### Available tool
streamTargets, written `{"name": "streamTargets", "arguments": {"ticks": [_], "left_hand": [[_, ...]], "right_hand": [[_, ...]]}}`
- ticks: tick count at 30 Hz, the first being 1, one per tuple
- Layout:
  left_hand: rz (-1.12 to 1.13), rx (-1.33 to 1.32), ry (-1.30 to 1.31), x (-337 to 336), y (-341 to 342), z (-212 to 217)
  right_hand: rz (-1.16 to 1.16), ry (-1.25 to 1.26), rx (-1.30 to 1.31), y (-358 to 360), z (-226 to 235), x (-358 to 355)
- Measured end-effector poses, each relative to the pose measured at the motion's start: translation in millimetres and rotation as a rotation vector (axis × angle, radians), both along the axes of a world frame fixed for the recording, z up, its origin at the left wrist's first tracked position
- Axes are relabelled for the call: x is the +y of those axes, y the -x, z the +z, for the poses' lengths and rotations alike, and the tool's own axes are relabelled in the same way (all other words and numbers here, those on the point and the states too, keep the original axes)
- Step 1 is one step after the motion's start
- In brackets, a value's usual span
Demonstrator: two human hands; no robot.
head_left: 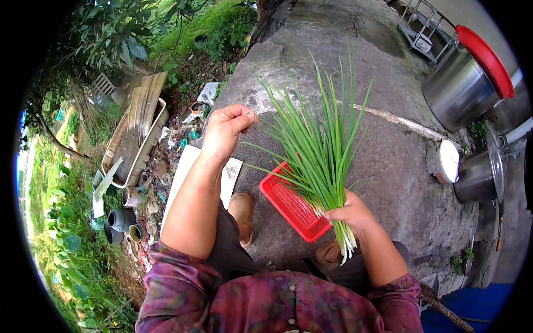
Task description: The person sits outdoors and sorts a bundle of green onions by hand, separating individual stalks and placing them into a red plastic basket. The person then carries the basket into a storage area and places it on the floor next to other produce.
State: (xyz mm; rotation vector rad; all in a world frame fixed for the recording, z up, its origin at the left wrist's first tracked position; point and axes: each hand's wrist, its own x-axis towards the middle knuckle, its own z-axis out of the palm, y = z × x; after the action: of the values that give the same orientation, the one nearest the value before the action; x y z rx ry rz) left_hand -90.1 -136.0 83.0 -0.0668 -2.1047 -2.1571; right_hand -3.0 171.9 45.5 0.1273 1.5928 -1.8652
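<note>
My right hand (pixel 358 213) is wrapped round a bunch of green onions (pixel 322 158) near the white root ends. The long green leaves fan up and away from me, some tips bending left. My left hand (pixel 229 126) is raised to the left of the leaves, thumb and fingers pinched together. Whatever lies between those fingertips is too small to make out. Below the bunch, between my feet, a red plastic basket (pixel 290 206) with a perforated bottom sits on the ground, partly covered by the leaves.
A white board (pixel 229 176) lies under my left forearm. To the left are a long tub (pixel 151 145), several pots and scattered litter beside plants. A large steel pot (pixel 461 83) with a red basin (pixel 487 61), a white bucket (pixel 446 161) and another pot (pixel 476 176) stand at right.
</note>
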Motion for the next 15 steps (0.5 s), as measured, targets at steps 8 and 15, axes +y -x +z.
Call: {"name": "streamTargets", "arguments": {"ticks": [8, 15], "left_hand": [[0.021, 0.05, -0.051, 2, -4, -1], [0.045, 0.256, 0.437, 8, -8, -3]], "right_hand": [[0.03, -0.029, -0.025, -1, 2, -6], [0.105, -0.049, -0.021, 0, -12, -2]]}}
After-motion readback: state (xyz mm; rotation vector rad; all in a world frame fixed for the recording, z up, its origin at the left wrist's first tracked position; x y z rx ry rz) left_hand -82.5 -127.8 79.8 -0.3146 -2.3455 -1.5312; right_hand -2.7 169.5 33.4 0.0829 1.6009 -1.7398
